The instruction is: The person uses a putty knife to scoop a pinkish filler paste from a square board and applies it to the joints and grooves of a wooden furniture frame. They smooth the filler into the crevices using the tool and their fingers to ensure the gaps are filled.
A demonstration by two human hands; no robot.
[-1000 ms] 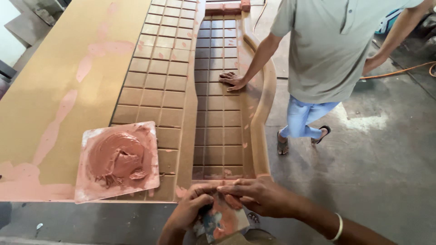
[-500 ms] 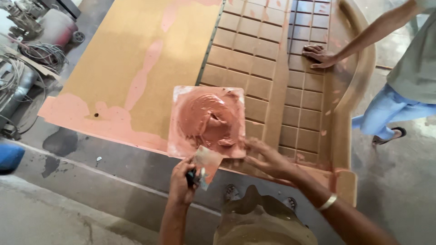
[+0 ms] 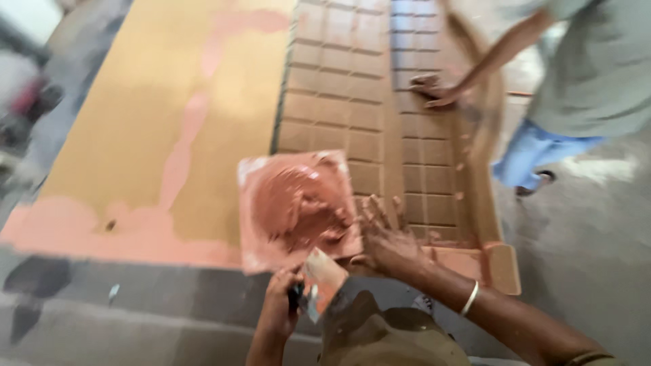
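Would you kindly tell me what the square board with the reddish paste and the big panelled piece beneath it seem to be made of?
The square board looks like a thin flat sheet, smeared pink; its material is unclear. The paste seems a soft, wet putty, heaped and streaked. The panelled piece looks like matte tan fibreboard or wood with routed grid grooves.

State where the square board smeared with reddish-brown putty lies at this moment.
In the head view, the square putty board lies low centre on the carved wooden panel, just left of the right hand and above the left hand.
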